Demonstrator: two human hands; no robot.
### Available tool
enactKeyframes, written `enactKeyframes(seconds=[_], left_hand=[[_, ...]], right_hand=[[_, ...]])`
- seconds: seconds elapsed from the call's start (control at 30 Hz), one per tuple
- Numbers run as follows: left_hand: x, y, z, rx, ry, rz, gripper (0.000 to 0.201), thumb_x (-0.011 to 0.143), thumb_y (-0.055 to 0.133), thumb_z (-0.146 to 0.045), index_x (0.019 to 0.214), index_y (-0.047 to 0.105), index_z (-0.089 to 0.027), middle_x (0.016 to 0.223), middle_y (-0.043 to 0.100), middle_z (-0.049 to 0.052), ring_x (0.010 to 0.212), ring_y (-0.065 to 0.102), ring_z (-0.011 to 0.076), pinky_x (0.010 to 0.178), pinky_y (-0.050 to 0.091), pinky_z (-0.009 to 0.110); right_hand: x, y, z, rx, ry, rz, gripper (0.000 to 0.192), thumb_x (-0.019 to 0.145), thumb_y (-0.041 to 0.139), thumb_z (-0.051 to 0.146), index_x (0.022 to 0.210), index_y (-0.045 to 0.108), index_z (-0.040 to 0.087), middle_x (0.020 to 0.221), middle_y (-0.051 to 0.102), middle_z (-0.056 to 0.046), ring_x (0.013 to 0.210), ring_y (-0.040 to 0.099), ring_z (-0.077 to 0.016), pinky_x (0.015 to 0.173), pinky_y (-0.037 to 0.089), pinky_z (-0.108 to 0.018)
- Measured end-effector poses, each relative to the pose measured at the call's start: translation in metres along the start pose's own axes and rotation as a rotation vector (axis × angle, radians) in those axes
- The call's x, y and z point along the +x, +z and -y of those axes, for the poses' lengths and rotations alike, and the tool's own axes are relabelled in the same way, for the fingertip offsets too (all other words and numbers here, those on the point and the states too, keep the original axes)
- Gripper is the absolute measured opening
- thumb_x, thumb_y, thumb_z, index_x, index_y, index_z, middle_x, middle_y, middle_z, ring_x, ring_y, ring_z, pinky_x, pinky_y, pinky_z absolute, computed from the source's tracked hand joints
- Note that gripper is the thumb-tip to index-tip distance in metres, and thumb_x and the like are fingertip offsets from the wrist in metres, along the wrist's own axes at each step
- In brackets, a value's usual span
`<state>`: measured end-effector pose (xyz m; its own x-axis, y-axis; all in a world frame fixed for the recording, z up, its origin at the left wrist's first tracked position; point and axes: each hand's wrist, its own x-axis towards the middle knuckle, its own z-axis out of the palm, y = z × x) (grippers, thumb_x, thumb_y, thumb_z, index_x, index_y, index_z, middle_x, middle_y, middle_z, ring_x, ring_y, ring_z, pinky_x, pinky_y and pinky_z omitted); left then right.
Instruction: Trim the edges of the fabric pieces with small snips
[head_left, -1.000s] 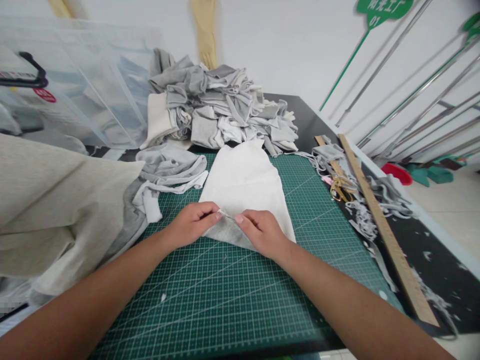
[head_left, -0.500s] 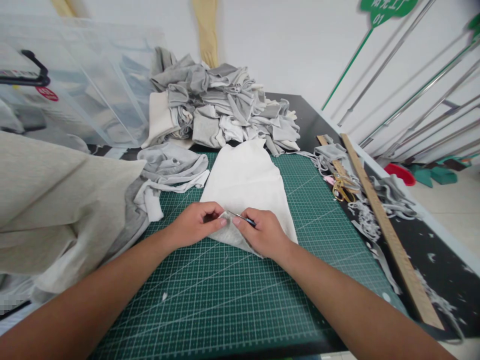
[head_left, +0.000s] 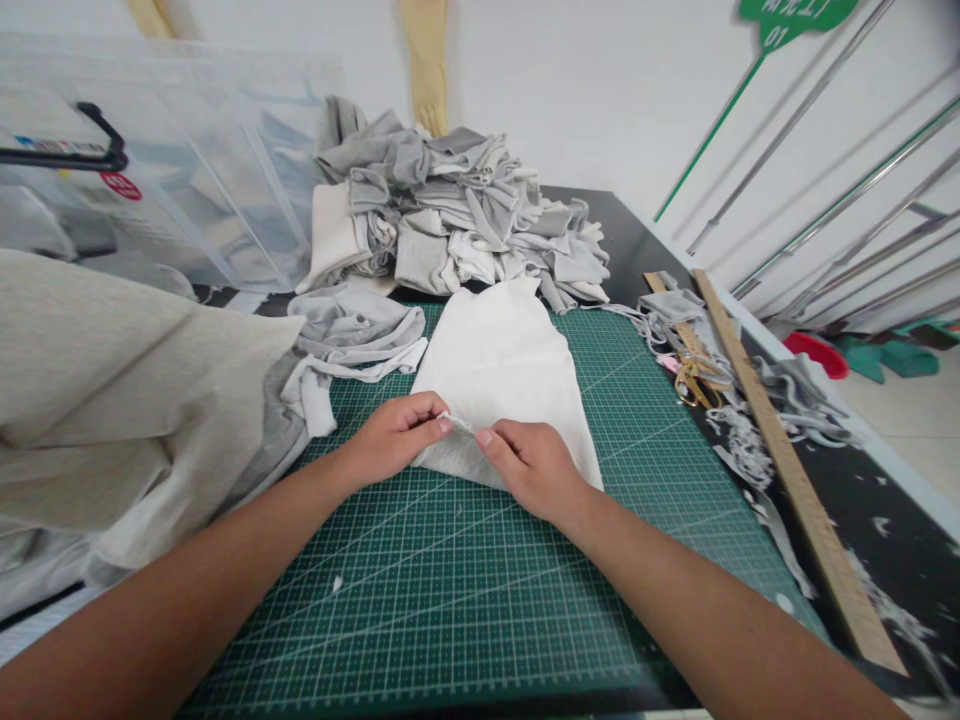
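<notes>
White fabric pc (head_left: 504, 372) on cutting mat (head_left: 465, 600): near edge pinched by L hand (head_left: 394, 435) & R hand (head_left: 529, 462); best kept taut, flat.

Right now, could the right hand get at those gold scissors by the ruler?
Probably yes. The right hand pinches the white cloth, but open green mat lies between it and the scissors, with only loose scraps around them.

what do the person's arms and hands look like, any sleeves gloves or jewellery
Both forearms are bare from the bottom of the picture up to the wrists, with no sleeve in view. The left hand and the right hand wear no gloves. No rings, watch or bracelet show on either one. The fingernails that show are short and unpainted.
</notes>
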<state>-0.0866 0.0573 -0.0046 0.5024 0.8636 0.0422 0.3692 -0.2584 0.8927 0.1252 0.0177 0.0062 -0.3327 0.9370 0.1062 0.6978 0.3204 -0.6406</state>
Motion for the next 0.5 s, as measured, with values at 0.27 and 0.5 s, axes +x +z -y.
enactKeyframes(seconds=[0.27, 0.5], left_hand=[[-0.002, -0.002, -0.001, -0.016, 0.032, 0.087, 0.018, 0.087, 0.053, -0.032, 0.085, 0.058, -0.015, 0.065, 0.049, -0.004, 0.059, 0.043, 0.0085, 0.055, 0.034, 0.02], [-0.002, 0.0, -0.012, 0.086, 0.065, 0.118, 0.011, 0.08, 0.058, -0.023, 0.086, 0.064, -0.016, 0.067, 0.055, -0.005, 0.058, 0.045, 0.0079, 0.055, 0.035, 0.019]], right_hand=[[0.0, 0.002, -0.002, -0.03, 0.001, -0.007, 0.051, 0.094, 0.032, 0.053, 0.06, 0.046, 0.019, 0.053, 0.046, 0.002, 0.051, 0.041, -0.0096, 0.052, 0.025, -0.026], [0.002, 0.002, 0.0, -0.013, -0.008, -0.004, 0.05, 0.095, 0.032, 0.052, 0.06, 0.047, 0.019, 0.054, 0.048, 0.002, 0.051, 0.042, -0.0096, 0.052, 0.025, -0.026]])
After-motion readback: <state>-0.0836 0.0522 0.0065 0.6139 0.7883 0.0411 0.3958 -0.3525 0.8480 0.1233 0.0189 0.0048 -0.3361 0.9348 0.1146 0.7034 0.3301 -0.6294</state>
